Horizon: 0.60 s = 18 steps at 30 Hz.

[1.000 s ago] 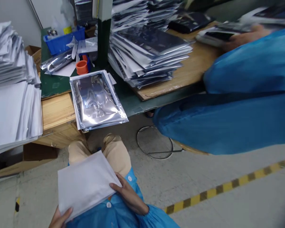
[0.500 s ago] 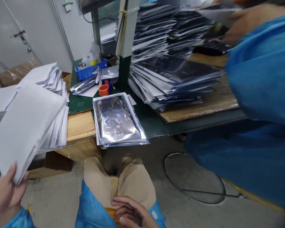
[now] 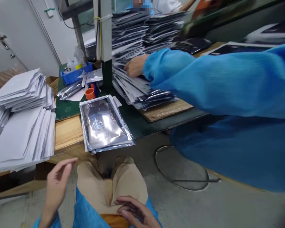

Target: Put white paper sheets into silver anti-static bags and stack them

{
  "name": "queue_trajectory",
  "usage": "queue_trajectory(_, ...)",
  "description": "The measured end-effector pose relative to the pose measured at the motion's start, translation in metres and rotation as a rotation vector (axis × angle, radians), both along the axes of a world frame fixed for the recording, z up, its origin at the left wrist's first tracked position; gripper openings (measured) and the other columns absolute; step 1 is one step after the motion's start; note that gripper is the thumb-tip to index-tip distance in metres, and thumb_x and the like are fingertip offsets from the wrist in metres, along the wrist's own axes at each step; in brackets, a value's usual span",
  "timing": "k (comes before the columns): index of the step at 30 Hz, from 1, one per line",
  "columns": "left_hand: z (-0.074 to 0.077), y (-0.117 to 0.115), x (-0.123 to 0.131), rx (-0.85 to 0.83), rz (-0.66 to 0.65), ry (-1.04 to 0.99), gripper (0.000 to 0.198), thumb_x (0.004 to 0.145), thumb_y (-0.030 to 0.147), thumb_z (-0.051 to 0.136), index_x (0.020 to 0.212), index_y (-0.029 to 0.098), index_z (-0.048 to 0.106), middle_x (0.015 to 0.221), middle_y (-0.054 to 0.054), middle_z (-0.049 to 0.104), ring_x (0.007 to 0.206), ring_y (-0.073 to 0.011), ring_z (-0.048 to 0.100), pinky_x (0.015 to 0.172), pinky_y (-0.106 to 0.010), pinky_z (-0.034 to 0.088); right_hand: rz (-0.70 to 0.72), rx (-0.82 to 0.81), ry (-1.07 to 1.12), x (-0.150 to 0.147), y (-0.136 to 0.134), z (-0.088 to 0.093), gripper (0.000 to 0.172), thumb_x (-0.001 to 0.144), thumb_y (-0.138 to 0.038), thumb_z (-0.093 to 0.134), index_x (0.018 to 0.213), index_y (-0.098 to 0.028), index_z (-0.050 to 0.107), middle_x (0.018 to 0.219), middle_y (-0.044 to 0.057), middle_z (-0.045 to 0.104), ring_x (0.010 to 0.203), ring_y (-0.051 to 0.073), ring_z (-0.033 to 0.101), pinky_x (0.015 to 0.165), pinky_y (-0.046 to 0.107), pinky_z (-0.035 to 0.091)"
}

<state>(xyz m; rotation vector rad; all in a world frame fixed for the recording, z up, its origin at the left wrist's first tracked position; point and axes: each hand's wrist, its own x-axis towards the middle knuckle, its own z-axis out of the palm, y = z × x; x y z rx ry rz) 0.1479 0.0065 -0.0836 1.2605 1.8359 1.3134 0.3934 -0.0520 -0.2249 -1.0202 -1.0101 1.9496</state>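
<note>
Currently, both hands are empty: the left hand (image 3: 55, 185) hovers with fingers spread near the white envelope stack (image 3: 23, 139); the right hand (image 3: 133, 213) rests loosely open on the lap. One silver foil bag (image 3: 104, 123) lies on the tabletop (image 3: 68, 131) edge, unhandled.

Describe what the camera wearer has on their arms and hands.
Both hands are bare, with no gloves, rings or watch in view. The left hand comes out of a bright blue sleeve at the wrist. The right hand lies over the same blue garment, which has light round buttons; its cuff is out of view.
</note>
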Motion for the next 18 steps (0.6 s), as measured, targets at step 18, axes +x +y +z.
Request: queue_trajectory(18,-0.012,0.112,0.065,0.31,-0.255,0.533,0.023,0.089,0.035,0.056,0.099,0.022,0.072,0.101,-0.004,0.074,0.095,-0.0221,0.069,0.09,-0.034,0.054,-0.505,0.104,0.176,0.036,0.137,0.099,0.036,0.066,-0.044,0.081,0.091,-0.02,0.071,0.091,0.006,0.076,0.081,0.02,0.071,0.077,0.033,0.057)
